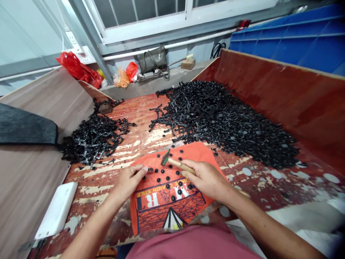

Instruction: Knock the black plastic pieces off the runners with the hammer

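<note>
1. The right hand (202, 176) is curled shut around the wooden handle of a small hammer (178, 164). The hammer's greenish head is above the orange cloth (201, 153), among the round black pieces (173, 198).
2. The left hand (132, 180) is pinched nearly closed. Its thumb and finger hold a small black part (150, 169) over the left side of the cloth. The part is too tiny to make out its exact shape.
3. The cloth lies flat on the worn red table (142, 108), right in front of the person. It has big letters and a picture on it, and the round pieces are spread over it.
4. A big pile of black parts (212, 108) sits at the back right. A smaller pile (94, 138) sits on the left.
5. A white box (56, 210) lies near the left edge, and a red plastic bag (79, 70) is behind.
6. A blue crate (288, 39) stands at the far right.
</note>
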`<action>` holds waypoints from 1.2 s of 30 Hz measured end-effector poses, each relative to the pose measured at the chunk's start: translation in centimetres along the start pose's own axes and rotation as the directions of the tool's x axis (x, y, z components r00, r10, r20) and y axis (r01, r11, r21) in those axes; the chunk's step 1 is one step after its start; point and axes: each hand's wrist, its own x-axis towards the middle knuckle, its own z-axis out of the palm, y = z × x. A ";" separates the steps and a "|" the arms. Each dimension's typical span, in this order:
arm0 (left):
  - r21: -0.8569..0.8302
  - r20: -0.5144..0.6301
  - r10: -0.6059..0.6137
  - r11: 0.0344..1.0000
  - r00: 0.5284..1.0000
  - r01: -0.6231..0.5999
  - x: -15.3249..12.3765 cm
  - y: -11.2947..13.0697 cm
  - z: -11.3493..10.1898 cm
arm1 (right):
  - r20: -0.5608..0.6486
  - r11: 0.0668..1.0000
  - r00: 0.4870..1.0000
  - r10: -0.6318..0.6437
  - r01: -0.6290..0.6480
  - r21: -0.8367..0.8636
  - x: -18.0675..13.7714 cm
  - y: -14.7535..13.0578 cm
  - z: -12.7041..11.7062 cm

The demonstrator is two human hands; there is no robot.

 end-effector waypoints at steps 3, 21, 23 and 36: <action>0.175 -0.054 0.021 0.985 0.998 -0.011 0.2 -0.7 0.9 | -0.010 0.999 1.000 0.010 -0.010 -0.044 -0.2 0.2 0.0; 0.396 -0.142 0.011 0.917 0.990 0.046 0.9 -1.4 2.6 | 0.022 0.996 0.998 -0.059 0.060 -0.060 -0.7 -0.5 0.2; 0.396 -0.142 0.017 0.917 0.990 0.041 0.8 -1.3 2.7 | 0.015 0.995 0.996 -0.088 0.088 -0.050 -0.7 -1.0 0.1; 0.330 -0.194 0.073 0.944 0.978 -0.005 0.0 -0.5 2.9 | -0.056 0.925 0.979 -0.197 0.166 -0.343 -0.4 -1.9 2.5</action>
